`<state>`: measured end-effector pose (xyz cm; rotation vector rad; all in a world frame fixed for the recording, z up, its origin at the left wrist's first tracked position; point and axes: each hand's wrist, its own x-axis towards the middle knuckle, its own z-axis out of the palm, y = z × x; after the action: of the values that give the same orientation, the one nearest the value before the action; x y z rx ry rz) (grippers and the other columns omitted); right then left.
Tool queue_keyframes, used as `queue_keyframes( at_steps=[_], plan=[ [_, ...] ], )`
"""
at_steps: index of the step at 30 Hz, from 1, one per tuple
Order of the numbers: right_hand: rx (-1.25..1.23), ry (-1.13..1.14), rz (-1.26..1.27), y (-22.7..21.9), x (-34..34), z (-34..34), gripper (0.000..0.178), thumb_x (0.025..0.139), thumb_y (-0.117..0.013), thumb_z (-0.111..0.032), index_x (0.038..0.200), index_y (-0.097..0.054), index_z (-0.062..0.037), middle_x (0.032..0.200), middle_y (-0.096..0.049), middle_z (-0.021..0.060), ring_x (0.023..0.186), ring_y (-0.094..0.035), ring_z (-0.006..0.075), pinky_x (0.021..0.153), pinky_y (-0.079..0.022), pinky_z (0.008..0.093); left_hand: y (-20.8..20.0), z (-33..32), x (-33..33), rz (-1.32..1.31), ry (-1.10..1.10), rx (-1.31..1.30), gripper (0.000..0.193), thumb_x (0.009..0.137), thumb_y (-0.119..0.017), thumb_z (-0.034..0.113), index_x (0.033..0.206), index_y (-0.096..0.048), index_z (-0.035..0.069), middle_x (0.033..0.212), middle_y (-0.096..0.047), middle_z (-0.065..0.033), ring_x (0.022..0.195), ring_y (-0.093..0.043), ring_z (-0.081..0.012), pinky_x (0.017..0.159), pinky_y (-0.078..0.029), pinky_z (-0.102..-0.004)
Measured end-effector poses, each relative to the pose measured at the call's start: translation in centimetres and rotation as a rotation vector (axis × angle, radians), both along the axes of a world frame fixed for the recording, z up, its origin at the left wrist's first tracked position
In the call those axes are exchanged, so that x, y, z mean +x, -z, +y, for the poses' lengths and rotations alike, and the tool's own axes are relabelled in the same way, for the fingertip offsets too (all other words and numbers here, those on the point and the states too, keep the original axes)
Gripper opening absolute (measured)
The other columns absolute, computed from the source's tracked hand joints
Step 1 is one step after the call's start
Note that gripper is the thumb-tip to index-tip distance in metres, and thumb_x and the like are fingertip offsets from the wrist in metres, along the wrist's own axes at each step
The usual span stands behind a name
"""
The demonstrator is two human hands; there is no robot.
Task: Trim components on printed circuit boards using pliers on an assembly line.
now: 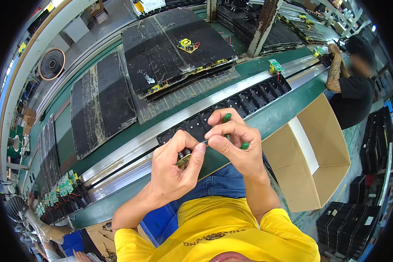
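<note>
A long green surface [270,118] with a metal rail is seen running across the view. Large black trays [102,102] are stacked on its far side, one carrying a small yellow part [186,44]. A row of black plastic shells [249,101] is laid along the rail, and an open cardboard box [312,157] stands at the near edge to the right. Green circuit boards [63,188] are lined up at lower left. Another person [353,83] is seated at the far right end.

Both hands are raised together above the lap, just in front of the shells. The left hand [172,168] is closed in a pinch around a small round black-and-brass part [184,157], held between thumb and bent fingers. The right hand [236,144] is pinched on a thin tool with a green handle [227,117]; its tip is directed at the part and appears to touch it, though the contact point is hidden by the fingers.

Judgement: the part is taken to be light, rigid and small enough to slip or drop easily. Any fine leads or soldered joints are likely fragile. It is best held by its body, at the sides, as now, with leads left free. The tool is judged stiff and light.
</note>
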<state>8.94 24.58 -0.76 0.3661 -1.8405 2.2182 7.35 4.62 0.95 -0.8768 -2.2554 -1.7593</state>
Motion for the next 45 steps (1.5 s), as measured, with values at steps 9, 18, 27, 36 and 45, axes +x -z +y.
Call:
queue_keyframes(
  at_steps=[9, 18, 27, 36, 45],
  plan=[
    [0.217, -0.052, 0.139, 0.9, -0.8, 1.9, 0.011, 0.101, -0.087, -0.008, 0.111, -0.085, -0.0026, 0.136, -0.066, 0.0153, 0.102, -0.057, 0.0164, 0.084, -0.045, 0.0263, -0.9, -0.7, -0.5, 0.01, 0.061, -0.099, 0.017, 0.095, -0.077, -0.009, 0.109, -0.075, -0.001, 0.102, -0.076, -0.0097, 0.08, -0.066, -0.0198, 0.074, -0.054, -0.0299],
    [-0.012, 0.105, -0.023, 0.2, 0.0, 1.4, 0.014, 0.099, -0.087, -0.001, 0.113, -0.087, -0.003, 0.132, -0.068, 0.0112, 0.108, -0.061, 0.015, 0.088, -0.049, 0.026, -0.2, -0.1, -0.1, 0.166, -0.107, 0.011, 0.02, 0.091, -0.082, -0.011, 0.104, -0.074, 0.001, 0.107, -0.08, -0.012, 0.092, -0.07, -0.0211, 0.081, -0.056, -0.0309],
    [0.038, 0.034, 0.03, 1.8, 1.1, 0.6, 0.023, 0.093, -0.094, -0.002, 0.115, -0.088, -0.0043, 0.132, -0.068, 0.0095, 0.099, -0.06, 0.0118, 0.082, -0.048, 0.0225, 0.1, 0.6, -0.3, 0.41, -0.218, -0.013, 0.025, 0.082, -0.089, -0.007, 0.102, -0.082, 0.006, 0.108, -0.081, -0.0064, 0.086, -0.068, -0.0209, 0.073, -0.054, -0.0309],
    [-0.107, -0.004, -0.033, 2.2, 1.1, -0.2, 0.02, 0.093, -0.094, -0.003, 0.111, -0.088, -0.0072, 0.131, -0.069, 0.0084, 0.094, -0.058, 0.0094, 0.078, -0.046, 0.021, 0.6, 1.0, -0.1, 0.53, -0.268, -0.049, 0.028, 0.082, -0.091, -0.005, 0.104, -0.086, 0.01, 0.108, -0.08, -0.0053, 0.087, -0.068, -0.021, 0.075, -0.053, -0.0306],
    [-0.071, 0.032, 0.08, 2.2, 0.5, -0.3, 0.02, 0.093, -0.089, -0.002, 0.111, -0.086, -0.0102, 0.133, -0.069, 0.0095, 0.094, -0.059, 0.0124, 0.08, -0.046, 0.0233, 0.5, 1.3, 1.1, 0.162, -0.177, 0.088, 0.023, 0.086, -0.09, -0.005, 0.105, -0.084, 0.006, 0.111, -0.081, -0.0077, 0.09, -0.067, -0.0203, 0.08, -0.054, -0.0324]
  ],
)
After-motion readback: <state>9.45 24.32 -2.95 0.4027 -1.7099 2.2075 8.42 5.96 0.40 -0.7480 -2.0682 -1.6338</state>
